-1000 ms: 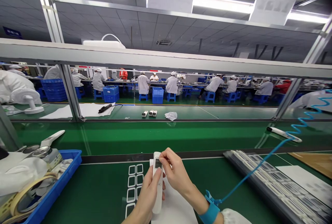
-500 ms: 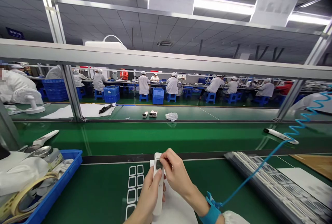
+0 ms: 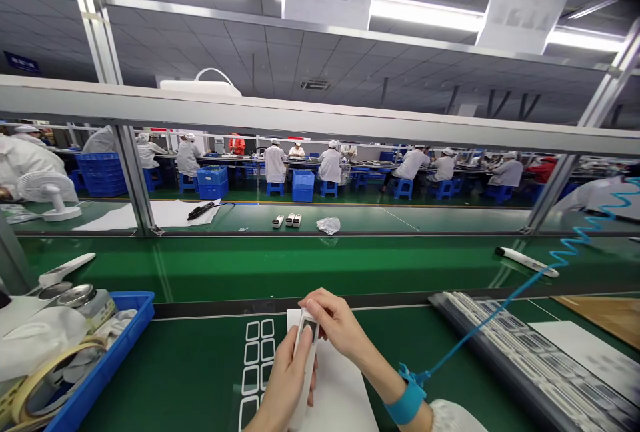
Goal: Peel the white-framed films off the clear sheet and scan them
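Observation:
My left hand (image 3: pixel 281 379) is wrapped around a slim white handheld device (image 3: pixel 302 397) with a small dark screen, held upright and tilted slightly. Its thumb lies along the front, just below the screen. My right hand (image 3: pixel 341 327) grips the top end of the same device, thumb near the screen's upper edge and fingers partly hidden behind. Whether a small piece is between those fingers cannot be seen. Below the hands lies a white paper sheet (image 3: pixel 343 389). Just left of it are several white rounded frames (image 3: pixel 245 380) in rows on the green bench.
A blue bin (image 3: pixel 127 345) with tape rolls and cloths stands left. To the right is a dark tray (image 3: pixel 440 312) of white frames. A blue coiled cord (image 3: pixel 480 335) runs to my right wristband (image 3: pixel 407 402). White pen-shaped devices (image 3: pixel 530 263) lie on the green belt (image 3: pixel 300 265).
My right hand has shifted from the screen's side up to the device's top end. The pen-shaped devices on the belt have moved left. The view has turned slightly.

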The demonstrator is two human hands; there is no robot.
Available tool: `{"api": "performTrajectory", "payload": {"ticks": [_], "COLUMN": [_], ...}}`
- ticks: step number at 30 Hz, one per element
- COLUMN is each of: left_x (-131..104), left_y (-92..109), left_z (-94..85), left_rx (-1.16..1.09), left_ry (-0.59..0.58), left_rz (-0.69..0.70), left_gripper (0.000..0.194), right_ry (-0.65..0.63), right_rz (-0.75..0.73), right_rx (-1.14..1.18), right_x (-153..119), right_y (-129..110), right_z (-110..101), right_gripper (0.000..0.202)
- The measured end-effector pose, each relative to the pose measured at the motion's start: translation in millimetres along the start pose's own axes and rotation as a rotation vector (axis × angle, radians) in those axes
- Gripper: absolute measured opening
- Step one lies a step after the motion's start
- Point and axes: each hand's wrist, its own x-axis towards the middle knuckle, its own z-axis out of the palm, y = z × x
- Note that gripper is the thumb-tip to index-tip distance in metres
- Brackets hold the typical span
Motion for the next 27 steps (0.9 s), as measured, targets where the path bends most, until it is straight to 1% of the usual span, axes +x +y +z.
{"api": "performTrajectory", "payload": {"ticks": [2, 4, 6, 7, 9, 10, 11, 12, 13, 14, 15, 16, 17, 19, 21, 23, 25, 27], "left_x": [2.6, 4.3, 5.5, 6.8, 12.6, 17.5, 23.8, 31.2, 39.0, 46.8, 54.1, 60.5, 65.8, 73.1, 76.3, 76.7, 74.9, 71.2], "left_y": [0.5, 3.1, 7.8, 10.9, 17.8, 21.1, 24.0, 26.2, 27.4, 27.4, 26.1, 23.5, 19.9, 11.2, 3.5, -0.4, 0.0, 3.3], "left_z": [-2.9, -6.3, -9.5, -11.6, -18.9, -25.3, -34.1, -45.5, -59.1, -74.2, -89.7, -104.8, -118.2, -137.8, -146.7, -147.1, -142.3, -133.8], "left_rx": [0.042, 0.107, 0.191, 0.228, 0.308, 0.378, 0.465, 0.572, 0.705, 0.769, 0.808, 0.855, 0.898, 0.971, 1.022, 1.052, 1.071, 1.081], "left_ry": [-0.011, -0.044, -0.094, -0.127, -0.181, -0.164, -0.116, -0.034, 0.119, 0.207, 0.282, 0.356, 0.413, 0.464, 0.464, 0.451, 0.426, 0.367], "left_rz": [-0.005, -0.023, -0.052, -0.073, -0.075, -0.02, 0.06, 0.168, 0.287, 0.32, 0.326, 0.323, 0.313, 0.305, 0.317, 0.337, 0.361, 0.385], "left_gripper": [0.059, 0.059, 0.058, 0.057, 0.056, 0.056, 0.057, 0.057, 0.055, 0.051, 0.047, 0.043, 0.042, 0.038, 0.036, 0.038, 0.04, 0.04], "right_ry": [-0.069, -0.21, -0.348, -0.391, -0.415, -0.402, -0.367, -0.301, -0.207, -0.096, 0.036, 0.141, 0.23, 0.375, 0.464, 0.507, 0.526, 0.52], "right_rz": [0.013, -0.035, -0.092, -0.111, -0.134, -0.14, -0.131, -0.094, -0.03, 0.047, 0.143, 0.206, 0.248, 0.311, 0.35, 0.351, 0.317, 0.279], "right_rx": [0.015, -0.072, -0.199, -0.257, -0.336, -0.365, -0.388, -0.405, -0.419, -0.432, -0.443, -0.459, -0.477, -0.522, -0.554, -0.566, -0.571, -0.577], "right_x": [0.4, 0.0, -1.4, -2.4, -4.0, -4.0, -3.0, -0.9, 2.6, 7.4, 13.4, 20.3, 27.7, 42.0, 52.9, 57.6, 53.8, 40.6], "right_y": [-6.2, -15.9, -25.9, -29.7, -31.8, -29.4, -24.2, -16.3, -5.9, 6.6, 20.4, 35.0, 49.3, 74.5, 91.6, 99.2, 98.5, 92.5], "right_z": [-8.0, -19.5, -31.2, -36.2, -44.0, -47.1, -50.0, -52.9, -56.1, -59.6, -63.3, -67.2, -71.0, -78.0, -82.8, -84.4, -83.0, -79.4], "right_gripper": [0.037, 0.029, 0.035, 0.038, 0.033, 0.029, 0.026, 0.024, 0.023, 0.02, 0.018, 0.016, 0.014, 0.012, 0.012, 0.016, 0.023, 0.021]}}
